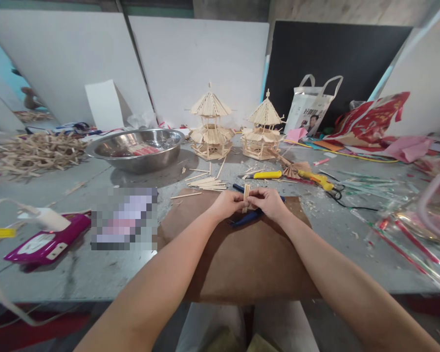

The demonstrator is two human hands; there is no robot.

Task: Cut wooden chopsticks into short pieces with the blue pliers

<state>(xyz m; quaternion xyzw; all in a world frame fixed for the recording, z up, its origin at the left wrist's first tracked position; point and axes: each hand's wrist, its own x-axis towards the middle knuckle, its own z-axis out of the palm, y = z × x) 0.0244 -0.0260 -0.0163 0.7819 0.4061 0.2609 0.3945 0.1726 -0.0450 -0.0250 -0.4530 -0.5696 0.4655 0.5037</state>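
Between my left hand (230,204) and my right hand (267,201) a small bundle of wooden sticks (247,192) stands upright, pinched by the fingertips of both. Beneath my hands, a dark-blue-handled tool (246,218) lies on the brown mat (249,264); its kind is partly hidden by my fingers. Just behind my left hand, several loose wooden sticks (207,183) lie in a small pile. Farther back stand two stick-built pagoda models, a taller one (210,134) on the left and a shorter one (263,137) on the right.
A metal basin (143,161) and a heap of sticks (36,154) sit at the back left. Nearer are a purple power strip (55,244) and a blurred-out flat object (126,217). A yellow utility knife (267,175), a yellow glue gun (317,180) and clear glue sticks (366,183) lie right.
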